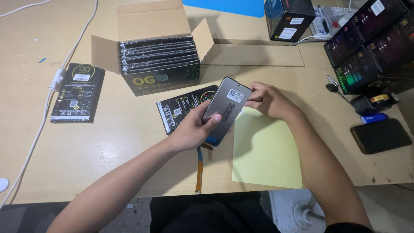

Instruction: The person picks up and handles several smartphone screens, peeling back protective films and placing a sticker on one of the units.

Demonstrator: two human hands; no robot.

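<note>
Head view puts my left hand (192, 129) at centre, wrapped round the lower half of a phone display panel (226, 108), thumb pressed across its grey face and fingers curled behind. The panel is lifted off the tabletop (108, 142) and tilted, its long axis running from lower left up to upper right, notch end farthest from me. My right hand (269, 100) sits at that upper right corner, fingertips pinching the panel's edge beside a small white sticker; whether it grips the glass or a film tab I cannot tell. So the panel lies between both hands, the left bearing it, the right working the far end. An orange flex ribbon (199, 172) hangs from the panel's lower end over the tabletop's front edge. Under the hands lie a yellow sheet (267, 159) and a black foil pouch (181, 108). Farther out stands an open cardboard box (146, 47) packed with more pouches, another pouch (77, 92) to the left, stacked dark boxes (371, 47) and a dark phone (381, 136) to the right.
</note>
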